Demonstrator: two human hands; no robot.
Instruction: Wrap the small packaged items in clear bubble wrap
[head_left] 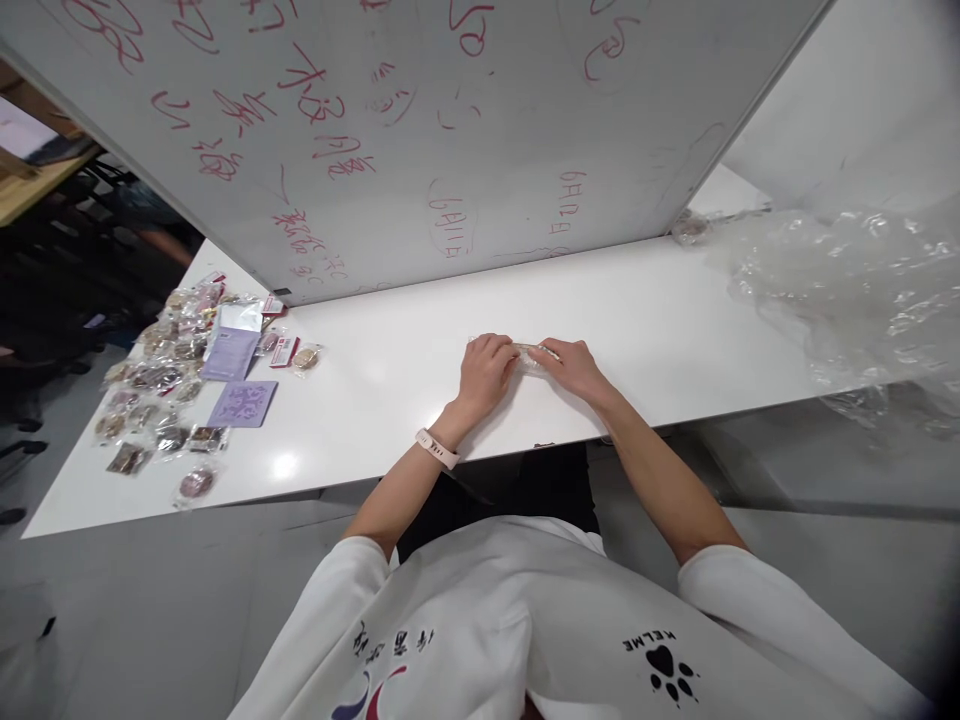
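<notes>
Both of my hands are at the middle of the white table, near its front edge. My left hand (486, 372), with a pale band on its wrist, has its fingers closed on one side of a small clear plastic packet (532, 362). On the other side, my right hand (576, 368) pinches the packet, with thumb and fingers along its upper edge. A pale strip runs along that edge between the hands. What lies inside the packet, if anything, is too small and covered to make out.
Many small wrapped packets (154, 376) are heaped on the table's left end, with purple sachets (241, 404) among them. A whiteboard (405, 200) with red writing stands along the back. Crumpled clear plastic sheeting (862, 290) hangs over the right end.
</notes>
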